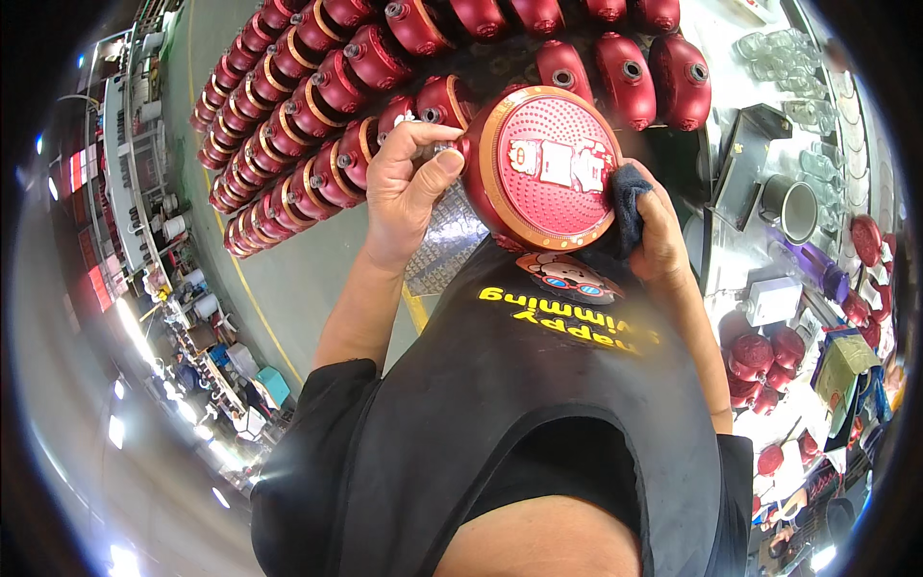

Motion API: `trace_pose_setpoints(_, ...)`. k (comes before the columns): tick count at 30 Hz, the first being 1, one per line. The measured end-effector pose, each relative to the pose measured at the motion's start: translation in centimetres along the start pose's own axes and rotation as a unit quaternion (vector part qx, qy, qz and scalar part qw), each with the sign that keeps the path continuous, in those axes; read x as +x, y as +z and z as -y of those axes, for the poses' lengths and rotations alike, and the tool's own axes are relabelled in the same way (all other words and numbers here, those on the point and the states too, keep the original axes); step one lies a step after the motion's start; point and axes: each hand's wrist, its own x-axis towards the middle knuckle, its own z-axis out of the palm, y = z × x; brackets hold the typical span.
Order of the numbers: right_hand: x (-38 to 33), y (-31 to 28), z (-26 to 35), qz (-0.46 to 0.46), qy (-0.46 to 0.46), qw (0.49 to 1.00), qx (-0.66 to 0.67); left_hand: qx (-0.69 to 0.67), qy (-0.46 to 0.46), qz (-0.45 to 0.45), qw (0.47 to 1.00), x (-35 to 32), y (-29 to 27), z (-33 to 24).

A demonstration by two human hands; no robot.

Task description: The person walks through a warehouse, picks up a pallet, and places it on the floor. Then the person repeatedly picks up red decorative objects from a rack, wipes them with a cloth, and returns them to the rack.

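In front of my chest I hold a round, flattened red bottle (490,197) by its two sides. Its face has a dotted pattern, a raised white design across the middle and a gold-coloured ring around the edge. My left hand (409,188) pinches at the short neck on its left side, thumb and forefinger bent around it. A dark cloth (630,207) is bunched in my right hand (659,231), which presses it against the bottle's right edge. Some fingers of the right hand are hidden behind the cloth and bottle.
Beyond my hands stand rows of similar red bottles (336,82), necks facing me. On the right, a white table (716,216) carries a metal mug (790,207), clear glass pieces (817,163), a dark tray (745,159) and red rounded pieces (752,356). Green floor (231,279) extends left.
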Motion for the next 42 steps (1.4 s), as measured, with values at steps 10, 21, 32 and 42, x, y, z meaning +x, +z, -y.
trace_pose_setpoints(10,0.3,-0.8,0.1,-0.001,0.024,1.0,0.008,0.104,0.038,0.023,0.994,0.6,1.5,-0.5)
trace_pose_setpoints(21,0.7,-1.6,-0.2,0.024,0.025,0.997,0.07,0.267,0.107,0.057,0.956,1.2,3.1,-2.2)
trace_pose_setpoints(32,1.1,-3.4,-0.9,0.058,-0.024,0.995,0.072,0.322,0.198,0.11,0.919,1.7,3.8,-2.9)
trace_pose_setpoints(42,1.0,-3.9,-1.1,0.046,-0.014,0.997,0.063,0.328,0.236,0.121,0.907,1.9,3.8,-2.9)
